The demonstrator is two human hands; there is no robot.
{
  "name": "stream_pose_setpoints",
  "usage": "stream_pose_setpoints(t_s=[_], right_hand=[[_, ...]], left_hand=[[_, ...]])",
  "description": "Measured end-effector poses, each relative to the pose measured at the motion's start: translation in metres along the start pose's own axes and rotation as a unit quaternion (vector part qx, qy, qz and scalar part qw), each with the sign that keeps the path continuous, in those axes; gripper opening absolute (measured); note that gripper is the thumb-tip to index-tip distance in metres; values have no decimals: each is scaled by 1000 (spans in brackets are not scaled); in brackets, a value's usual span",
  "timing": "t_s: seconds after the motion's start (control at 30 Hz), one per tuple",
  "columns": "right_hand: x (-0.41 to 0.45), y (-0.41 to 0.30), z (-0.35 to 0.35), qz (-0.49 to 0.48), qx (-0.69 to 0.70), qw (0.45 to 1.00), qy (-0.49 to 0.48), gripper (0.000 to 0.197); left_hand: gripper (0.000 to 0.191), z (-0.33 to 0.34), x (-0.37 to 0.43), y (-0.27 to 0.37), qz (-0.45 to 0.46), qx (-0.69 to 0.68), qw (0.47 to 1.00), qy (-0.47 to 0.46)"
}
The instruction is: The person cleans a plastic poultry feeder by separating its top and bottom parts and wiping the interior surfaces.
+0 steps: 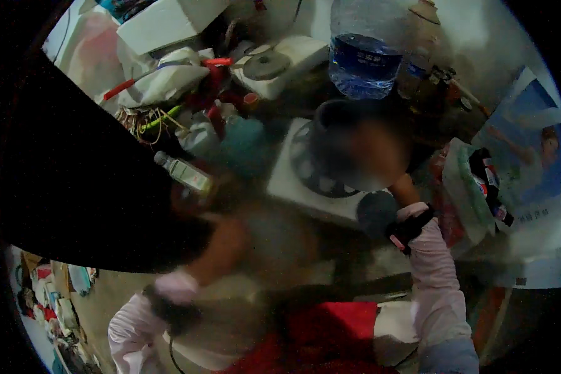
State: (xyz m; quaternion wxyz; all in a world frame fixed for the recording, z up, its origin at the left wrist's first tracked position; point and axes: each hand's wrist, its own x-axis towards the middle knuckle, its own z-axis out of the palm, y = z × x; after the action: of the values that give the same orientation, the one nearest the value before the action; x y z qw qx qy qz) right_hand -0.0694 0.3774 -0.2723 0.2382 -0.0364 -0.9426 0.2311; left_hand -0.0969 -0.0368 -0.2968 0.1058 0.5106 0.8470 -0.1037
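Observation:
My right hand (381,152) is at a dark round pan (327,149), over its right side. Blur hides its fingers and whether they grip anything. The pan rests on a white stove (283,182) with a dark round patch at its front right corner. Lower left, my left hand (226,245) is smeared by motion beside a pale, blurred shape that I cannot make out. Whether it holds that shape is unclear. Both forearms wear pale pink sleeves with dark wristbands.
Behind the stove stands a large water bottle (367,56). Left lie a labelled bottle (184,173), a teal item (245,142) and a red-handled tool (119,89). A white foam box (161,25) sits at the back. A printed poster (533,233) hangs at right, beside packages (465,187).

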Motion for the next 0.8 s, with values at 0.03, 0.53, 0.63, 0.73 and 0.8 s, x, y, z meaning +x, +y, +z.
stream_pose_setpoints(t_s=[0.03,0.53,0.63,0.73,0.8], right_hand=[[-5,-14,11,47,-18,997,-65,36],[-19,-2,14,3,-34,999,0,22],[-29,26,44,-29,-77,996,-25,20],[-16,-6,31,-14,-117,992,-44,20],[-11,-9,11,28,-98,994,-32,20]], left_hand=[[35,22,-9,-4,34,31,999,16],[38,36,17,44,49,-105,993,-37],[39,50,27,43,47,-80,996,-16],[38,64,14,34,90,-50,991,-81],[37,77,12,40,93,84,988,90]])
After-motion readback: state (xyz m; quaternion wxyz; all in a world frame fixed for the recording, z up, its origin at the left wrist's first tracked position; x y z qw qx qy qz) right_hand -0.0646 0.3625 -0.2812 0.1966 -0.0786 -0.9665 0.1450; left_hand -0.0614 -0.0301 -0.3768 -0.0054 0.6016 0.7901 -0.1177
